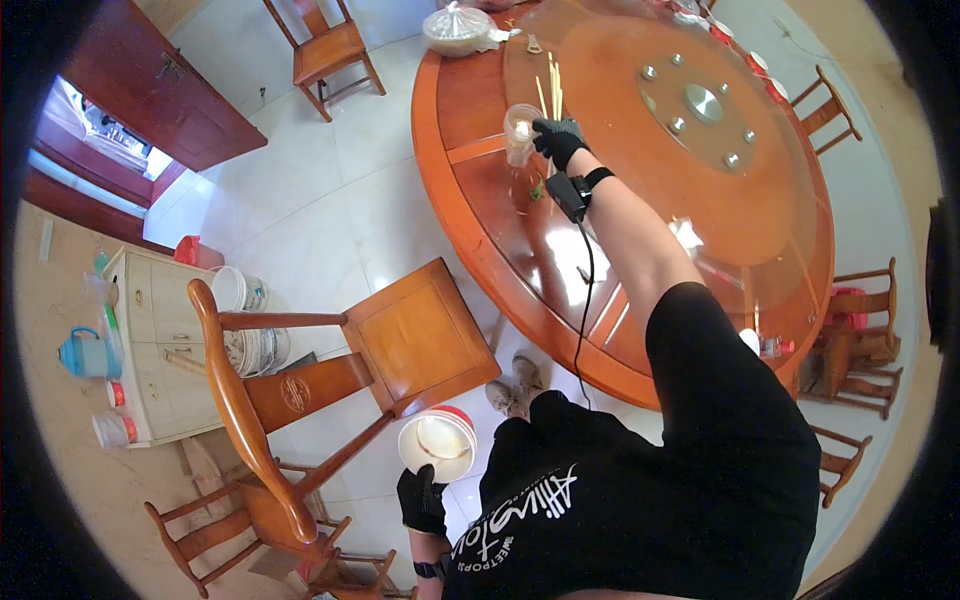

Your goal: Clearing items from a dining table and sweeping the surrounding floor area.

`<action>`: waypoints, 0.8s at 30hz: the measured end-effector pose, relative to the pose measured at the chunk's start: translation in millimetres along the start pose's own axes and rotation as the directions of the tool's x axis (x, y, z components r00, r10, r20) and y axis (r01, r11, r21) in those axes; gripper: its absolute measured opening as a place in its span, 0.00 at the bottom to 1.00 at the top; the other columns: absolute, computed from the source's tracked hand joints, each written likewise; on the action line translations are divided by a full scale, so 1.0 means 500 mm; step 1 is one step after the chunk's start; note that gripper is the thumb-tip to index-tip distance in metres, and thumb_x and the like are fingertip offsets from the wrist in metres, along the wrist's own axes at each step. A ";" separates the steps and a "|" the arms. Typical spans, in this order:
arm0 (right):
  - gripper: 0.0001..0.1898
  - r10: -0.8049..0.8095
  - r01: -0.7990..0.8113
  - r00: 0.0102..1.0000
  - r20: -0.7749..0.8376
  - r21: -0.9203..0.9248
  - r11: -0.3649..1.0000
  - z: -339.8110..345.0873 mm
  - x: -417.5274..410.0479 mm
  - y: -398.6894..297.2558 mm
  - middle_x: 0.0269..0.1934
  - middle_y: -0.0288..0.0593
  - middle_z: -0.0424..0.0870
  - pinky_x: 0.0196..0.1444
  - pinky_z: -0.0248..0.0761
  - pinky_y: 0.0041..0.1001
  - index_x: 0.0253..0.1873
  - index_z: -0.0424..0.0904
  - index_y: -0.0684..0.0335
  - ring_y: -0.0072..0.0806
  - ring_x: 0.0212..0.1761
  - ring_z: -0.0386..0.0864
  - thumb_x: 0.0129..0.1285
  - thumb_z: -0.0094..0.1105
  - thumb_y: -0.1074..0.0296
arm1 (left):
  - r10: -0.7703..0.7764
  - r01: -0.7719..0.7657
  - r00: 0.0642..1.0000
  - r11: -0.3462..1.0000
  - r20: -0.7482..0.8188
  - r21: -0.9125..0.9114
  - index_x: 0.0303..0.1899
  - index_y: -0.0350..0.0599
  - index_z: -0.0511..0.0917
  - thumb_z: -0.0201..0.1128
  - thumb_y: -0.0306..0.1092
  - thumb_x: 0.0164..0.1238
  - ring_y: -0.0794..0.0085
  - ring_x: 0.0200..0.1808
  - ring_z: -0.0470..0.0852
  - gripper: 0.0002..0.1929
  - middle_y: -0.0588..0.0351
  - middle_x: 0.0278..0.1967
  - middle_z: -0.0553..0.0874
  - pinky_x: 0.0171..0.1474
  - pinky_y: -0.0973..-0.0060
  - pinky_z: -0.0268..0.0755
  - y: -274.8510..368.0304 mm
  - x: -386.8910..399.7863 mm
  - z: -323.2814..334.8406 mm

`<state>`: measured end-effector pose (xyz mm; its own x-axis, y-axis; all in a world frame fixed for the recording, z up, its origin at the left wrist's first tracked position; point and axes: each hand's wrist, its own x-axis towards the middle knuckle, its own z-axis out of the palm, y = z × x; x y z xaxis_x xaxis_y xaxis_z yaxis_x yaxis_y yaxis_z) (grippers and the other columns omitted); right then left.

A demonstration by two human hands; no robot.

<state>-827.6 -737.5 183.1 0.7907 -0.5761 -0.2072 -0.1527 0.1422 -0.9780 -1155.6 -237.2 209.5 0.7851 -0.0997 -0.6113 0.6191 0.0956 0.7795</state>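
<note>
My left hand point(422, 499), in a black glove, grips the rim of a red and white paper tub point(439, 442) low beside my body. Its mouth faces up and shows a pale inside with a brownish mark. My right hand point(559, 141), in a black and grey glove, reaches far over the round table and is closed around several wooden chopsticks point(555, 86). Its fingertips meet a clear plastic cup point(517, 146); whether they also grip the cup is hard to tell. A green scrap point(537, 187) lies near the cup.
The round wooden table point(442, 202) carries a glass turntable point(615, 67). A plastic-wrapped bowl point(457, 31) stands at its far left edge. Close to my left is a wooden chair point(420, 337). Buckets point(240, 289) stand by a cream cabinet point(180, 375). A cable point(586, 315) hangs from my right wrist.
</note>
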 end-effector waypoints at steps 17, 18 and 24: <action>0.09 0.174 -0.170 0.985 0.013 0.298 0.939 -0.024 0.163 0.204 0.23 0.32 0.73 0.21 0.61 0.20 0.37 0.73 0.55 0.23 0.23 0.70 0.54 0.59 0.60 | 0.102 -0.063 0.981 0.972 -0.166 0.226 0.41 0.30 0.70 0.55 0.32 0.60 0.66 0.39 0.79 0.13 0.48 0.35 0.78 0.37 0.71 0.77 -0.075 -0.023 -0.040; 0.10 0.076 -0.077 0.997 0.022 0.069 0.995 0.020 0.106 0.149 0.21 0.36 0.75 0.17 0.60 0.21 0.35 0.74 0.58 0.24 0.18 0.70 0.53 0.60 0.60 | 0.097 -0.048 0.964 0.979 -0.249 0.198 0.41 0.30 0.70 0.55 0.32 0.60 0.66 0.39 0.79 0.13 0.48 0.35 0.78 0.37 0.71 0.77 -0.087 -0.043 -0.050; 0.09 -0.019 0.051 0.984 0.179 -0.175 0.983 0.021 0.011 0.063 0.14 0.37 0.72 0.13 0.57 0.20 0.28 0.74 0.59 0.22 0.12 0.67 0.52 0.60 0.60 | -0.075 -0.060 0.938 0.926 -0.338 -0.373 0.37 0.32 0.72 0.55 0.31 0.59 0.64 0.39 0.79 0.10 0.49 0.34 0.78 0.40 0.68 0.77 -0.177 -0.042 -0.123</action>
<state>-821.7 -728.1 151.6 0.8870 -0.4250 -0.1808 -0.2134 -0.0299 -0.9765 -1225.7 -182.8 144.7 0.6967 0.2336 -0.6782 0.5333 0.4637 0.7075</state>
